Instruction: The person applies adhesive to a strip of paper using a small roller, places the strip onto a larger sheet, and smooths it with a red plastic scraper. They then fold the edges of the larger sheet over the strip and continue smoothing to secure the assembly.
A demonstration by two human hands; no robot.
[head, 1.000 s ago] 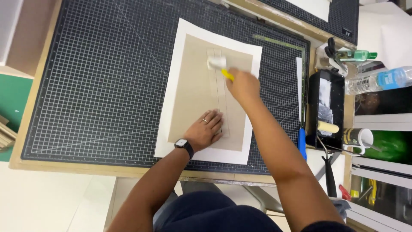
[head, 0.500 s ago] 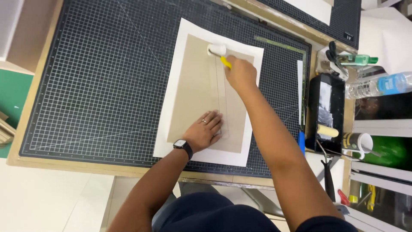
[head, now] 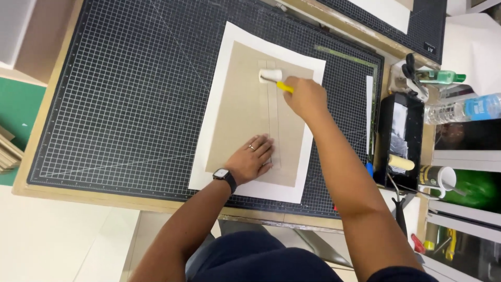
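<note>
A tan sheet of board [head: 245,112] lies on a larger white sheet [head: 222,73] on a dark gridded cutting mat [head: 125,94]. My left hand [head: 253,159] presses flat on the board's near end, fingers spread, a watch on the wrist. My right hand [head: 305,96] grips the yellow handle of a small white paint roller [head: 270,77], whose head rests on the board's far end. A glossy wet strip runs down the board between the two hands.
Right of the mat stands a black paint tray [head: 399,133] with a second roller [head: 401,163] in it. Beyond it are a clear plastic bottle [head: 459,109], a green bottle [head: 443,77], a mug [head: 437,177] and hand tools. A metal ruler [head: 371,120] lies along the mat's right edge.
My right hand has pushed the roller away from me, from the middle of the board up to its far end. My left hand has stayed pressed on the near end.
</note>
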